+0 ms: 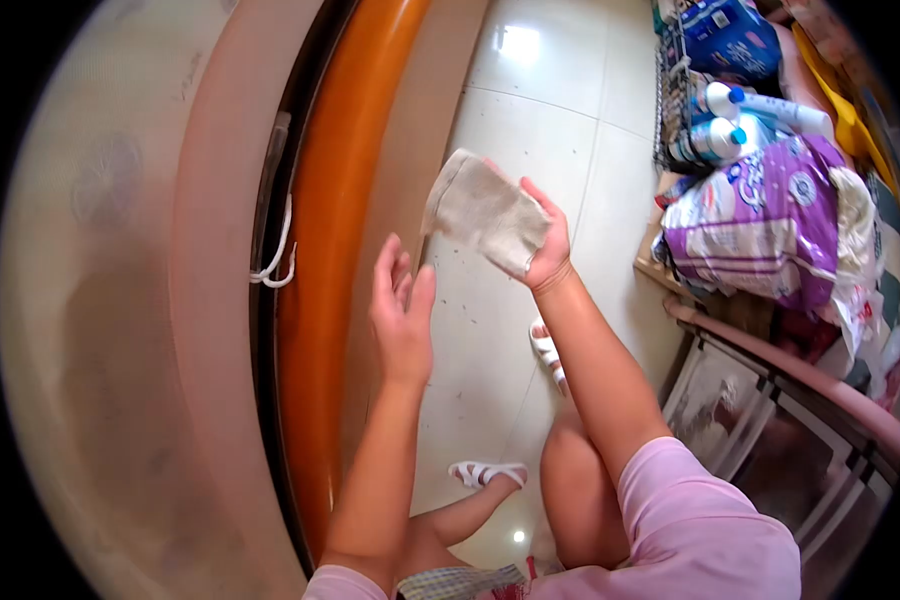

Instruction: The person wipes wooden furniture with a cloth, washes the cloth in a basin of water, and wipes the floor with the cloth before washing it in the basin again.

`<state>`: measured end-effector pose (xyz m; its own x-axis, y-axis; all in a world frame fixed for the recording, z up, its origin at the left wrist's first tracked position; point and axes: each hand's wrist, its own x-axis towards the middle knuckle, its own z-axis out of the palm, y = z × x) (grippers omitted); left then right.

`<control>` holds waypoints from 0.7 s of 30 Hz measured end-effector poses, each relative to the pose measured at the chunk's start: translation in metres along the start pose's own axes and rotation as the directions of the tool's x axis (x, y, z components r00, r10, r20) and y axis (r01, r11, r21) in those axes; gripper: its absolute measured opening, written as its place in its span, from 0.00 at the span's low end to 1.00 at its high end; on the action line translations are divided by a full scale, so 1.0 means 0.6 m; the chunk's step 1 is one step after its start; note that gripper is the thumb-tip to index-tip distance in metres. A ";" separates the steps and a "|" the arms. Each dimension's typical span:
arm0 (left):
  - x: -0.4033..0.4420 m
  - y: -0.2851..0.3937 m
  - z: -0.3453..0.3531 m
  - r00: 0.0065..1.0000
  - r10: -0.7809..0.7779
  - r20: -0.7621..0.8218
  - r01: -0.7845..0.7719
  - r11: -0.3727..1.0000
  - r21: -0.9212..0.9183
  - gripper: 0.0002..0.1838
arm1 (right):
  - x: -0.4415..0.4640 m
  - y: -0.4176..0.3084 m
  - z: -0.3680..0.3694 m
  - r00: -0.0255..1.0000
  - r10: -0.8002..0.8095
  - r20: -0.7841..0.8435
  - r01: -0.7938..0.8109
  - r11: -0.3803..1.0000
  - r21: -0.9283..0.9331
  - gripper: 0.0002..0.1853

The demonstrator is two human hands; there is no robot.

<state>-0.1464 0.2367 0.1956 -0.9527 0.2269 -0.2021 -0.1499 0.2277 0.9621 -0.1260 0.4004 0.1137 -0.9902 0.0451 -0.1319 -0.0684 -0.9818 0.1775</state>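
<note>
A folded beige-grey cloth [485,215] lies across the palm of my right hand [550,240], over the tiled floor. The thumb shows along the cloth's upper edge, while the other fingers are mostly hidden under it. To the left and slightly lower, my left hand [402,315] holds nothing; its fingers are apart and it does not touch the cloth.
An orange wooden bed edge [335,250] and a pale mattress [120,300] run along the left. White floor tiles [530,120] lie below. At right stand a wire basket [675,100] with bottles, a purple-and-white package [760,225] and a drawer unit [760,420].
</note>
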 end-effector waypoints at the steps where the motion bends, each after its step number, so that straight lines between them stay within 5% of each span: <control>1: 0.009 0.019 0.016 0.993 -0.087 -0.075 0.078 0.990 -0.120 0.17 | -0.017 0.005 0.026 0.997 0.072 -0.036 -0.071 0.997 0.034 0.27; 2: 0.015 0.037 0.022 0.993 -0.099 -0.066 0.091 0.990 -0.108 0.17 | -0.030 0.011 0.051 0.986 0.033 -0.162 -0.056 0.989 -0.135 0.27; 4: 0.025 0.074 0.024 0.946 -0.249 0.209 0.262 0.964 -0.037 0.12 | -0.058 0.013 0.085 0.941 -0.014 -0.339 -0.062 0.975 -0.212 0.26; 5: 0.022 0.082 0.031 0.946 -0.252 0.205 0.261 0.965 -0.016 0.12 | -0.064 0.015 0.098 0.871 -0.064 -0.488 -0.096 0.950 -0.297 0.25; 6: 0.018 0.084 0.041 0.971 -0.208 0.119 0.206 0.978 0.029 0.10 | -0.070 0.012 0.089 0.922 -0.038 -0.386 -0.063 0.967 -0.245 0.21; 8: 0.013 0.093 0.056 0.996 -0.089 0.033 0.084 0.989 0.120 0.06 | -0.089 0.012 0.057 0.695 -0.479 -0.536 -0.098 0.676 -0.730 0.16; 12: -0.005 0.135 0.094 0.993 -0.017 0.120 -0.030 0.923 0.385 0.05 | -0.117 0.012 0.075 0.628 -0.566 -0.534 -0.151 0.584 -0.797 0.13; 14: 0.000 0.152 0.119 0.983 0.055 0.175 -0.126 0.896 0.426 0.05 | -0.090 0.019 0.127 0.770 -0.324 -0.550 -0.125 0.768 -0.628 0.16; 21: 0.053 0.142 0.124 0.945 0.202 0.258 -0.311 0.800 0.513 0.08 | 0.005 0.006 0.138 0.856 -0.286 -0.431 0.046 0.872 -0.488 0.21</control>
<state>-0.1699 0.3341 0.2576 -0.8622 0.5046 -0.0441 0.3120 0.5976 0.7386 -0.1393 0.4122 0.1949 -0.7753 0.2402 -0.5841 -0.0460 -0.9439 -0.3271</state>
